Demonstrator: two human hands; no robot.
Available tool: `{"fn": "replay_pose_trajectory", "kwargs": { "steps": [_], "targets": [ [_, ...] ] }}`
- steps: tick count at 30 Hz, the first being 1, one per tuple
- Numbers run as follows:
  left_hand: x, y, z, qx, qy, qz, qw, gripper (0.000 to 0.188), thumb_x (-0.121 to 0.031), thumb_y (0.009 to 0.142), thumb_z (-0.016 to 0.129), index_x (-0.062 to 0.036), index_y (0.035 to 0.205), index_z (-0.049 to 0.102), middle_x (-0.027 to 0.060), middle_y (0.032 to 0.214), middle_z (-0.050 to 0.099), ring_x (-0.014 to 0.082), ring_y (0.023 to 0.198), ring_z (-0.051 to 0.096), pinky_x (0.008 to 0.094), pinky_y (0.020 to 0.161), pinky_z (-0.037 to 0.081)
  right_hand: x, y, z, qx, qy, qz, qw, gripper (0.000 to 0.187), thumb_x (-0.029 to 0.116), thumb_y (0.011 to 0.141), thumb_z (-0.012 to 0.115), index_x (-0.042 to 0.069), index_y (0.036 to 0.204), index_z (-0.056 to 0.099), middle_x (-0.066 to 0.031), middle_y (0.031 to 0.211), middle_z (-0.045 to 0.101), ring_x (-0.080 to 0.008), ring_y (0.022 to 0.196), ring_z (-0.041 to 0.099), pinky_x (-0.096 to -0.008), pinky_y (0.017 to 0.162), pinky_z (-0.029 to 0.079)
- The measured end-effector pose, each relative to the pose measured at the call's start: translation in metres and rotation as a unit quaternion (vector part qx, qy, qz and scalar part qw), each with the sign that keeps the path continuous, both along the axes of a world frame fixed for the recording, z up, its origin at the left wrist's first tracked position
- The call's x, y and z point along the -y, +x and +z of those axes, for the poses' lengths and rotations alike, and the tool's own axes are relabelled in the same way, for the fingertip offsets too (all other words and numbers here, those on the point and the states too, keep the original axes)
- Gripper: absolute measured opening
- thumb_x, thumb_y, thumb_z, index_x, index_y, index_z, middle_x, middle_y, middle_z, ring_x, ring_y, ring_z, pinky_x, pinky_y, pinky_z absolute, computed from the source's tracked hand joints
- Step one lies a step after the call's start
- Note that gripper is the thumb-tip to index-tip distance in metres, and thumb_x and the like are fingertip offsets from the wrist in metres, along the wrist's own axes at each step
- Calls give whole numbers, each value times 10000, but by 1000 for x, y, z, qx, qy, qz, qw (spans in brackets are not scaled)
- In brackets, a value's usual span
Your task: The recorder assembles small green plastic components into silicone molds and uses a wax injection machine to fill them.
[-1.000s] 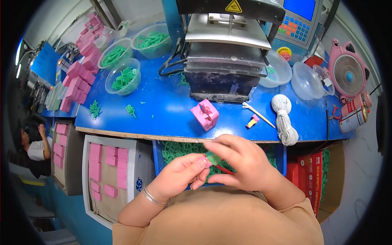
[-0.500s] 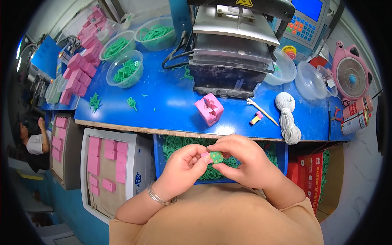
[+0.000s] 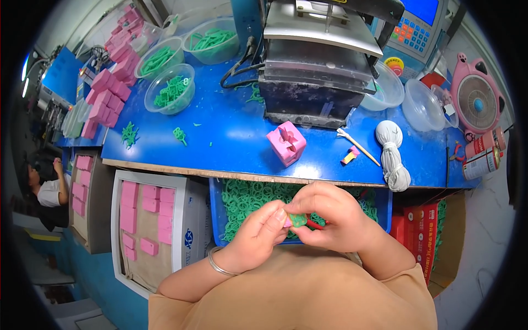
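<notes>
Over the blue bin, both of my hands meet at a small green and pink piece with yellowish spots. My left hand pinches its pink end between thumb and fingers. My right hand is curled at the green end, its index finger and thumb closing on the piece from the right. Something red shows between the right fingers; I cannot tell whether it is held or lies behind. The blue bin below is full of green ring-shaped parts. Fingers hide part of the small piece.
Ahead on the blue bench stand a pink notched block, a stick, a small pink-yellow piece and a white cloth bundle. A press rises behind. Bowls of green parts stand left; a pink fan, right.
My hands have drawn closer around the small piece, and more of it is now covered. A red bit shows beside it. The whole view has shifted slightly.
</notes>
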State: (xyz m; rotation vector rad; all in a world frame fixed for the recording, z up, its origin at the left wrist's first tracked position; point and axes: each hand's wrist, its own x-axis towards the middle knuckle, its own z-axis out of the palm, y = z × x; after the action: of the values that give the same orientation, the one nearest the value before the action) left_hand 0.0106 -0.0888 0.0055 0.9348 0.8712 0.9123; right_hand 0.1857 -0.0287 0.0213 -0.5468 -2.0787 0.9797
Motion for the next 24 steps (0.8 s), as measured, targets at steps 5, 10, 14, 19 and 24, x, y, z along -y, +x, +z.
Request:
{"fn": "replay_pose_trajectory", "kwargs": {
  "steps": [5,10,14,19,24],
  "targets": [
    [7,2,-1,186,-140,6,972,205,-225,985,322,-74,871,402,-29,635,293,72,518,252,227,471,242,-2,2,2,6,-1,49,999,319,-1,642,676,14,951,600,-111,889,556,-259,791,570,-337,679,481],
    [7,1,7,189,-218,-5,957,223,-253,975,332,-85,848,403,-25,603,287,78,500,256,231,458,250,-2,5,0,26,0,58,998,332,-13,622,676,17,946,614,-114,895,574,-251,802,587,-323,681,491],
    [5,3,14,205,-297,-7,932,215,-243,956,353,-104,794,384,-26,589,290,81,484,257,230,445,257,-5,7,-4,33,-11,76,996,348,-23,609,684,26,949,630,-116,905,598,-239,810,607,-304,673,503],
    [4,2,8,233,-341,-49,909,263,-275,940,332,-114,732,346,-29,578,291,92,468,261,238,445,265,-8,10,-8,31,-22,101,994,341,-11,624,671,30,959,617,-106,893,578,-244,803,586,-312,670,492],
    [3,3,5,239,-375,-64,893,322,-315,932,305,-117,678,312,-33,568,292,107,458,272,247,446,272,-10,14,-10,33,-51,109,992,315,-1,648,659,30,956,602,-86,858,551,-212,753,563,-298,618,476]
  ]
}}
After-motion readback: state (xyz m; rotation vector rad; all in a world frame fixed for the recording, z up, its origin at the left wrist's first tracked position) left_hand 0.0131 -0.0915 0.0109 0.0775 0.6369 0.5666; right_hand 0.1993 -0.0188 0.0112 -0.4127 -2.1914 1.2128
